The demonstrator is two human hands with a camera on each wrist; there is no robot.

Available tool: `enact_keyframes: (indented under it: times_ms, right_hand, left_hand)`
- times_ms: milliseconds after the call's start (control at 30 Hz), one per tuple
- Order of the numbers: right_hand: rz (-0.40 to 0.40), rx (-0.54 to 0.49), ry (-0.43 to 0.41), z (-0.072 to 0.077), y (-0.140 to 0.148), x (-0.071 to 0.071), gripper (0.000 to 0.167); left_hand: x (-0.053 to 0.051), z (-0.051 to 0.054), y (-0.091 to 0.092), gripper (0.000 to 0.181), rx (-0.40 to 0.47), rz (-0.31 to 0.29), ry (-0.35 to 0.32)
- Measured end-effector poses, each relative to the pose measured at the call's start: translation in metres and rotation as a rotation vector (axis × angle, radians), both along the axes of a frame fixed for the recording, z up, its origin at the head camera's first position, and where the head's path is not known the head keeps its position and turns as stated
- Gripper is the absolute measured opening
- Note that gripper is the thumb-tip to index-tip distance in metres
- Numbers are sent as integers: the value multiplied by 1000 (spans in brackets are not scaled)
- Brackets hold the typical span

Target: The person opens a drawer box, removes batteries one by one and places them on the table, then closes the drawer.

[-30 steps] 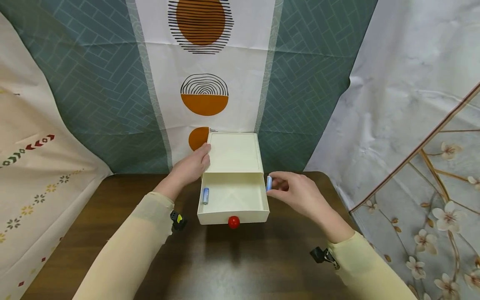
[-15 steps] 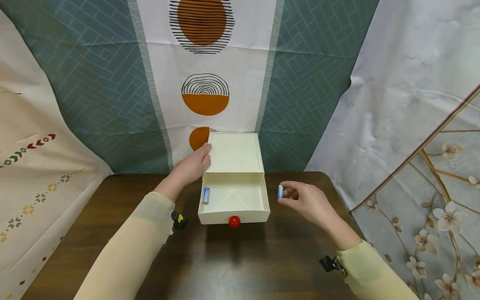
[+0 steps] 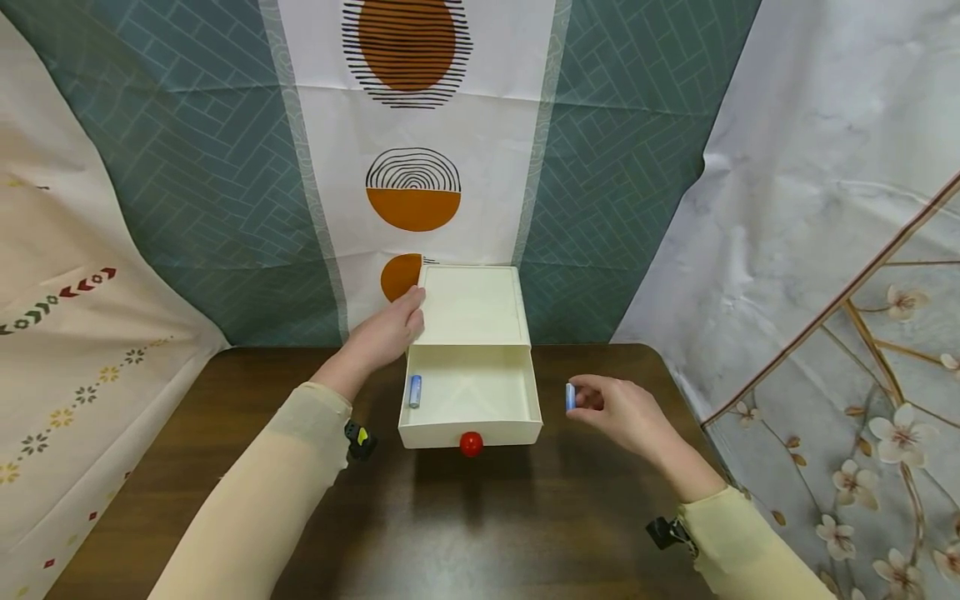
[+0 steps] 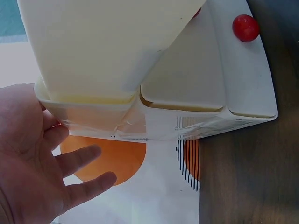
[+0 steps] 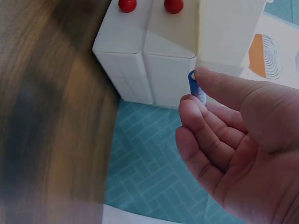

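A small cream drawer cabinet [image 3: 471, 304] stands against the back cloth, its top drawer [image 3: 472, 432] pulled out, with a red knob [image 3: 471, 444] in front. Inside, by the left wall, lies a blue battery [image 3: 415, 392]. The left hand [image 3: 381, 337] touches the cabinet's left side; the left wrist view shows that hand [image 4: 51, 163] with its lower fingers extended and spread, its thumb not seen clearly. Right of the drawer, over the table, the right hand [image 3: 626, 418] pinches another blue battery [image 3: 571, 397] between thumb and fingertips, seen also in the right wrist view [image 5: 197, 88].
Two closed drawers with red knobs [image 5: 127, 4] [image 5: 173, 5] sit under the pulled-out one. The dark wooden table [image 3: 465, 542] extends in front and to both sides. Patterned cloths hang behind [image 3: 622, 167], at left [image 3: 67, 375] and at right [image 3: 825, 333].
The right hand has moved right and toward the person, away from the drawer's right edge, with the battery still pinched. The left hand stays at the cabinet's side.
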State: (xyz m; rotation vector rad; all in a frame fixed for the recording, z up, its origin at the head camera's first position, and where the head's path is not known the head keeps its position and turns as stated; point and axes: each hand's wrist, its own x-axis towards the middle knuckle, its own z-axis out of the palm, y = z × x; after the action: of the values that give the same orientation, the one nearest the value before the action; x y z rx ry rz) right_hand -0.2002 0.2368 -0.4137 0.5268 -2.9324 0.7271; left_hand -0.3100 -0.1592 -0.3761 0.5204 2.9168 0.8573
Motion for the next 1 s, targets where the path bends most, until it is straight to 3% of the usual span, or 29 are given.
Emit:
enact_keyframes:
  times_ms: [267, 1000]
  right_hand:
    - [50, 15, -22, -16, 6, -5, 43]
    - [52, 80, -99, -67, 20, -30, 38]
  left_hand:
    - [-2, 0, -1, 64, -1, -2, -1]
    - [-1, 0, 0, 63, -12, -6, 3]
